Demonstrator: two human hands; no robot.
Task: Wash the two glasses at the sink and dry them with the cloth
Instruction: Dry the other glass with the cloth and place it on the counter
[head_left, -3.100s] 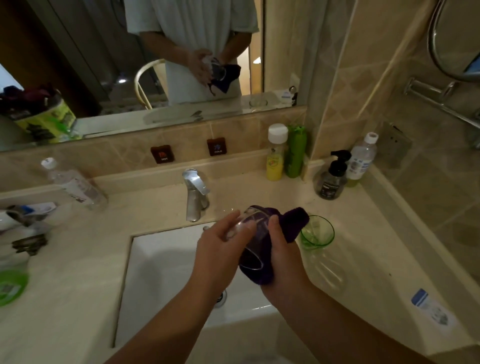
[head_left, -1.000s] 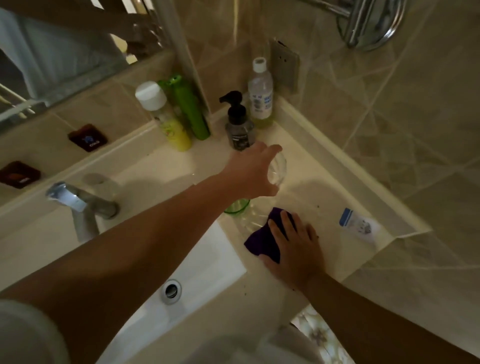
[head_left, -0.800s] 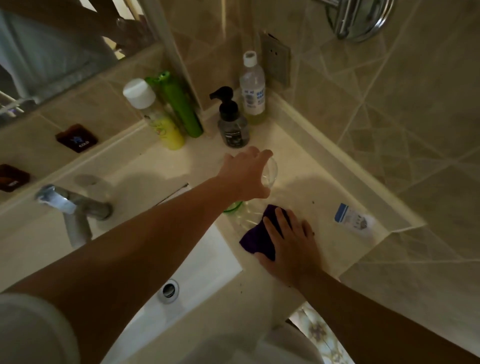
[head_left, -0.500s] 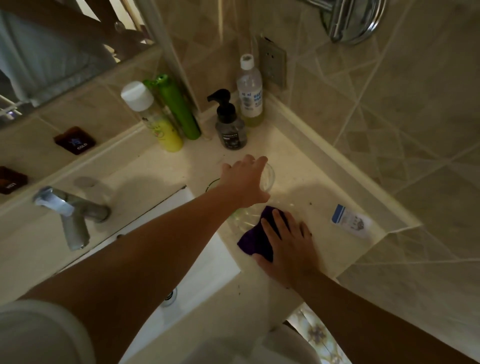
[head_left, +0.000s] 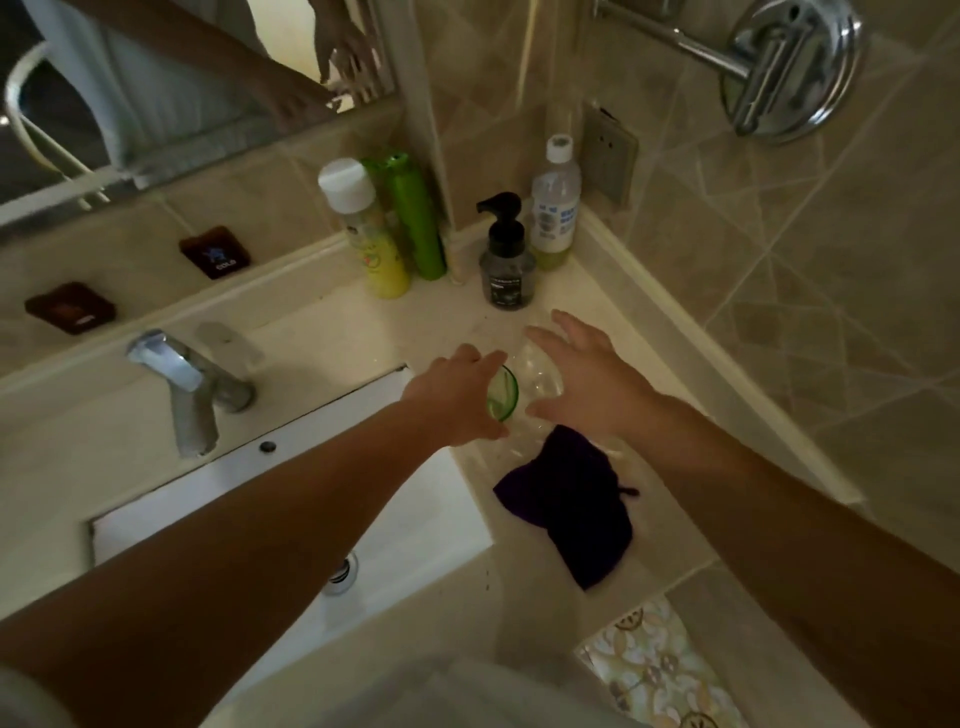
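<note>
Head view: green glass (head_left: 503, 392) in left hand (head_left: 457, 395)

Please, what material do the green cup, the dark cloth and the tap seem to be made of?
Green cup: looks like transparent tinted glass, since the counter shows through it; clear plastic is possible. Dark cloth: soft purple fabric, matte and crumpled, perhaps microfibre. Tap: metal with a polished chrome-like finish that gives bright reflections.

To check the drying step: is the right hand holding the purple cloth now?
No, the purple cloth lies alone on the counter, and the right hand is at the clear glass.
</note>
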